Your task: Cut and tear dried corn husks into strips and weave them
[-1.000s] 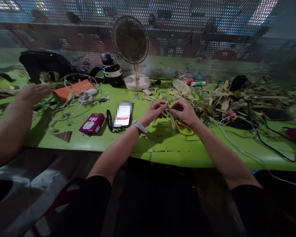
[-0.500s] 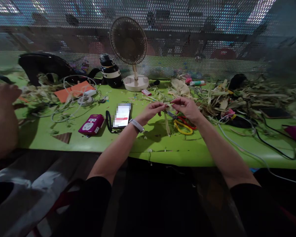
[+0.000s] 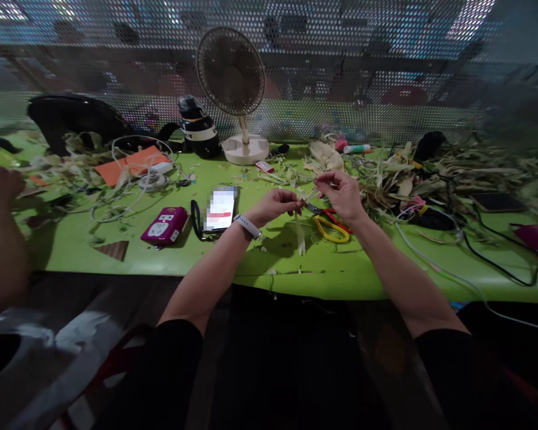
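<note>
Over the green table [image 3: 269,254], my left hand [image 3: 278,204] is closed, thumb and finger pinching a pale corn husk strip [image 3: 300,237] that hangs down toward the tabletop. To its right and slightly higher, my right hand [image 3: 341,191] pinches thin ends of the same pale husk, which stretch between the two hands. Just below the right hand lie scissors [image 3: 332,230] with yellow and red handles, their blades pointing toward my left fingertips. The exact grip at the fingertips is too small to make out.
Heaped husks [image 3: 399,179] lie at the right, near a dark phone [image 3: 497,202] and cables. Left of my hands are a lit phone [image 3: 220,209] and a purple power block [image 3: 165,226]. A fan [image 3: 244,148] and a black bottle [image 3: 199,134] stand behind. Another person's arm [image 3: 2,239] reaches in at left.
My right hand has drawn up and away from the left, leaving thin husk ends stretched between them. My left hand has dropped slightly, and the hanging strip looks wider and hangs lower.
</note>
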Motion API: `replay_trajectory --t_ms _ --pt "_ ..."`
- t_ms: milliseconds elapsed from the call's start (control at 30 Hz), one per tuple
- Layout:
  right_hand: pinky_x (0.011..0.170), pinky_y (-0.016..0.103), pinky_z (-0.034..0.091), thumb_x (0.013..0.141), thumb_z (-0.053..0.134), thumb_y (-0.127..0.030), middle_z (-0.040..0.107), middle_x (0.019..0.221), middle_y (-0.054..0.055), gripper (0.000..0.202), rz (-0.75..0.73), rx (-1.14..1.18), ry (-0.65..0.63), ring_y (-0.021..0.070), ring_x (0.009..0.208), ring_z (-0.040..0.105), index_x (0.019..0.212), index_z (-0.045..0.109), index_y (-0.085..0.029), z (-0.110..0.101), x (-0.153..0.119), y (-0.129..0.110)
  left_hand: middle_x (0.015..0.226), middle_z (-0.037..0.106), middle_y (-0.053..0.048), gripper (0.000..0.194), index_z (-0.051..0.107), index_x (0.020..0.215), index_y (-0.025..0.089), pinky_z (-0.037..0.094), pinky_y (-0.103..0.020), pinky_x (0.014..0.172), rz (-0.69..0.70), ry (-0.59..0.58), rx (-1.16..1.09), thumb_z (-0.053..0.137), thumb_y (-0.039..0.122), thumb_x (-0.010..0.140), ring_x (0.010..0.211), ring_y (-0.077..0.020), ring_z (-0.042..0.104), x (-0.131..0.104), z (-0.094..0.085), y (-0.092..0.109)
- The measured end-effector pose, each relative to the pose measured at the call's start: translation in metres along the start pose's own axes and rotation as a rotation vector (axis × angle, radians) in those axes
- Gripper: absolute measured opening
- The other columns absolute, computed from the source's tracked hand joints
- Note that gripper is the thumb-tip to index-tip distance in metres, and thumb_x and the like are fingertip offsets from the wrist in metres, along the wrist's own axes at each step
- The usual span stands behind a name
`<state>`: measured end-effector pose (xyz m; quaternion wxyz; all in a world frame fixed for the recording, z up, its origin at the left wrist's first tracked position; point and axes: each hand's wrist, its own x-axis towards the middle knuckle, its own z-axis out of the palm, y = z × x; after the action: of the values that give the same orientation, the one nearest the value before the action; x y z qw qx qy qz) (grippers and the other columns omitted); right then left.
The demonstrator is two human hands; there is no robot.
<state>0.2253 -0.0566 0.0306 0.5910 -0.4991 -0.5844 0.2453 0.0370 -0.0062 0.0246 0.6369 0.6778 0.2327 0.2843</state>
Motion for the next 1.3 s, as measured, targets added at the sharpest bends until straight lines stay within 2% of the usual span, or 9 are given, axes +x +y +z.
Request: replay_trajectory --t_ms 133,300,367,433,567,733,1167,1233,1300 --pt "0.068 0.035 0.053 0.074 0.072 -0.055 0.063 0.084 0.003 0.039 0.005 0.001 0.013 0.0166 0.07 0.059 0.093 0.063 -0.023 -0.005 0.007 0.01 0.068 0.071 -0.004 0.028 0.073 0.074 0.013 0.041 -0.022 0.06 -0.004 0.039 -0.079 0.082 0.037 0.065 0.06 -0.008 0.056 0.001 0.002 -0.002" --pt "0.073 0.033 0.05 0.082 0.06 -0.06 0.062 0.087 0.005 0.041 -0.129 -0.237 0.274 0.0167 0.077 0.058 0.092 0.06 -0.02 -0.015 0.007 0.003 0.085 0.075 -0.006 0.024 0.073 0.086 0.014 0.039 -0.021 0.058 -0.065 0.147 -0.23 0.075 0.032 0.071 0.062 -0.0074 0.057 0.002 0.004 0.0" --pt "0.067 0.031 0.046 0.084 0.059 -0.052 0.06 0.07 0.002 0.034 -0.094 -0.347 0.172 0.0152 0.067 0.054 0.076 0.061 -0.019 -0.013 0.0 -0.006 0.085 0.075 -0.006 0.02 0.073 0.086 0.014 0.037 -0.021 0.056 -0.087 0.175 -0.276 0.07 0.027 0.072 0.063 -0.0081 0.058 0.003 0.003 0.001" --pt "0.064 0.03 0.044 0.083 0.06 -0.044 0.059 0.062 0.001 0.032 0.031 -0.381 -0.119 0.0147 0.061 0.053 0.068 0.063 -0.017 -0.007 -0.008 -0.013 0.083 0.074 -0.005 0.02 0.073 0.088 0.014 0.038 -0.021 0.056 -0.095 0.186 -0.296 0.067 0.024 0.071 0.064 -0.0083 0.059 0.004 0.003 0.0" --pt "0.075 0.032 0.046 0.077 0.067 -0.04 0.07 0.08 0.005 0.027 0.23 -0.19 -0.388 0.018 0.075 0.061 0.084 0.072 -0.014 0.013 -0.018 -0.009 0.085 0.074 -0.003 0.029 0.074 0.09 0.016 0.043 -0.022 0.066 0.002 0.194 -0.293 0.079 0.025 0.064 0.068 -0.0082 0.06 0.005 0.004 -0.004" --pt "0.072 0.031 0.047 0.067 0.075 -0.055 0.068 0.072 0.005 0.041 0.335 0.077 -0.484 0.0151 0.068 0.059 0.071 0.07 -0.014 0.021 -0.021 -0.003 0.081 0.073 -0.003 0.04 0.075 0.088 0.014 0.047 -0.026 0.073 0.104 0.212 -0.269 0.088 0.034 0.055 0.074 -0.0113 0.063 0.005 0.007 -0.007" --pt "0.065 0.029 0.042 0.069 0.072 -0.061 0.067 0.067 0.004 0.047 0.324 0.014 -0.677 0.0128 0.062 0.055 0.067 0.07 -0.015 0.012 -0.019 -0.014 0.083 0.075 -0.008 0.035 0.077 0.087 0.013 0.05 -0.027 0.067 0.106 0.233 -0.122 0.085 0.033 0.06 0.069 -0.0119 0.062 0.004 0.003 -0.006" --pt "0.063 0.03 0.041 0.072 0.069 -0.06 0.066 0.064 0.003 0.045 0.25 -0.107 -0.636 0.0135 0.061 0.054 0.066 0.07 -0.015 0.009 -0.018 -0.017 0.083 0.075 -0.008 0.032 0.076 0.084 0.013 0.05 -0.027 0.067 0.102 0.232 -0.089 0.084 0.033 0.062 0.07 -0.012 0.062 0.004 0.0 -0.005" --pt "0.065 0.031 0.041 0.077 0.065 -0.055 0.065 0.066 0.003 0.041 0.086 -0.277 -0.42 0.0153 0.063 0.054 0.066 0.069 -0.016 0.004 -0.017 -0.021 0.08 0.074 -0.007 0.028 0.075 0.081 0.013 0.049 -0.026 0.067 0.093 0.195 -0.047 0.083 0.034 0.063 0.07 -0.0119 0.062 0.004 -0.001 -0.004"
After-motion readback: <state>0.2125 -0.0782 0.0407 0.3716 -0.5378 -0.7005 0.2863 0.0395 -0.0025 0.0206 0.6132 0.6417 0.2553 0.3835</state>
